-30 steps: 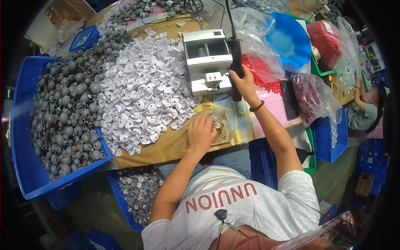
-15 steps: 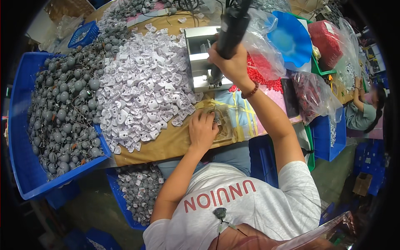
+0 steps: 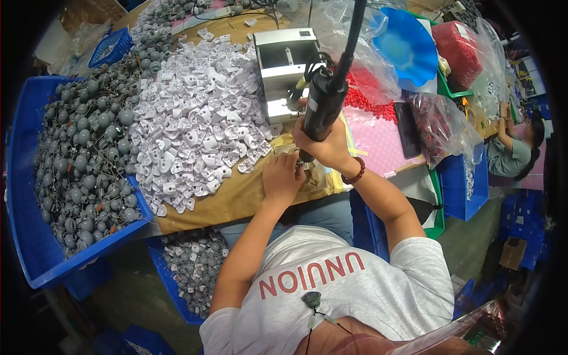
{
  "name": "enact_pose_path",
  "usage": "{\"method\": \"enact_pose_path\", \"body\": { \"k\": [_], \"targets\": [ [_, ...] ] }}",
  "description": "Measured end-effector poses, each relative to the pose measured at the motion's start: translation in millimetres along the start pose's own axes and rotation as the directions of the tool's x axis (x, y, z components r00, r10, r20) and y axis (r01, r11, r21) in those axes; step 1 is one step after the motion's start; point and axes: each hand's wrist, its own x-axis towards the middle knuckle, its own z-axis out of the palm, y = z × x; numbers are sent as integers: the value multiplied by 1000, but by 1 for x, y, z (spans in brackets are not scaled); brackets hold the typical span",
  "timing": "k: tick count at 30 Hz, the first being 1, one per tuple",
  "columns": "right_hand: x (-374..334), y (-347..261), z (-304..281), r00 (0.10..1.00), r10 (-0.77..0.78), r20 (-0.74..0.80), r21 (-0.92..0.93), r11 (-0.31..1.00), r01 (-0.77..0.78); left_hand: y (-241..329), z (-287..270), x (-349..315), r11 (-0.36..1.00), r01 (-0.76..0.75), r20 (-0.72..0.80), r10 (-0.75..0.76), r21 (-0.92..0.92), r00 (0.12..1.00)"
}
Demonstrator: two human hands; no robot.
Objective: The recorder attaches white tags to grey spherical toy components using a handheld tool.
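Cluttered bench: right hand grips black screwdriver; left hand covers unseen part, grip unclear.

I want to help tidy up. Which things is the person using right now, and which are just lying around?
In use:
black power screwdriver in right hand
small part under left hand

Lying about:
pile of white plastic parts
grey round parts in blue crate
blue bowl
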Motion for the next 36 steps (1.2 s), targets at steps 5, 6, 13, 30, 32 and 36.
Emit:
{"method": "enact_pose_path", "body": {
  "k": [5, 6, 13, 30, 32, 36],
  "targets": [
    [-11, 8, -2, 998, -31, 46, -38, 999, 33, 0, 0, -1, 1000, 9, 16, -9, 0, 1000],
    [-11, 7, -1, 998, -38, 45, -38, 999, 40, -1, 0, -1, 1000, 11, 22, -11, -2, 1000],
    [-30, 15, -4, 980, -189, 64, -109, 975, 195, -3, -6, 1, 998, -13, 46, 16, -64, 999],
    [-52, 43, -6, 987, -75, 142, -214, 971, 104, -9, -1, 5, 968, 112, 178, -72, -226, 981],
    [-50, 37, -3, 994, 21, 106, -80, 997, -12, -6, -3, 5, 957, 150, 178, -107, -249, 978],
    [-38, 20, 1, 1000, -22, -9, -87, 996, 22, -1, -7, 2, 975, 135, 146, -109, -175, 983]
  ]
}}
